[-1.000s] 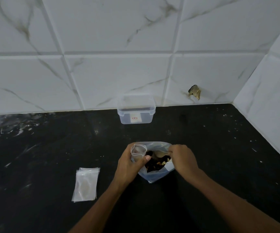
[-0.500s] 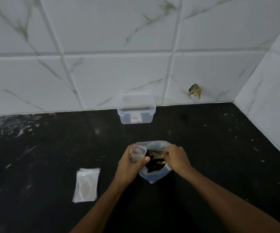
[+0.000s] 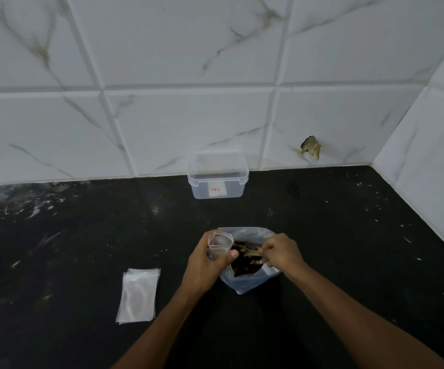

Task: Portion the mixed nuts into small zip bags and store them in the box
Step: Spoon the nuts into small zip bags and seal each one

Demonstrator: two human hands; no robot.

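A large clear bag of mixed nuts (image 3: 245, 282) stands open on the black counter in front of me, dark and pale nuts (image 3: 246, 265) showing inside. My left hand (image 3: 206, 265) grips a small zip bag (image 3: 219, 242) with its mouth held open, right beside the big bag's left rim. My right hand (image 3: 280, 253) pinches the handle of a pale spoon (image 3: 250, 253) whose bowl lies over the nuts. A clear plastic box (image 3: 218, 189) with a small label stands against the back wall, lid off or not visible.
A stack of flat small zip bags (image 3: 138, 295) lies on the counter (image 3: 82, 249) to my left. Marble-look tiled walls (image 3: 428, 161) close the back and the right side. A chipped hole in the tile (image 3: 311, 147) sits right of the box.
My right hand has drawn back from the big bag's rim and now holds a spoon over the nuts. The left hand and small bag stay in place.
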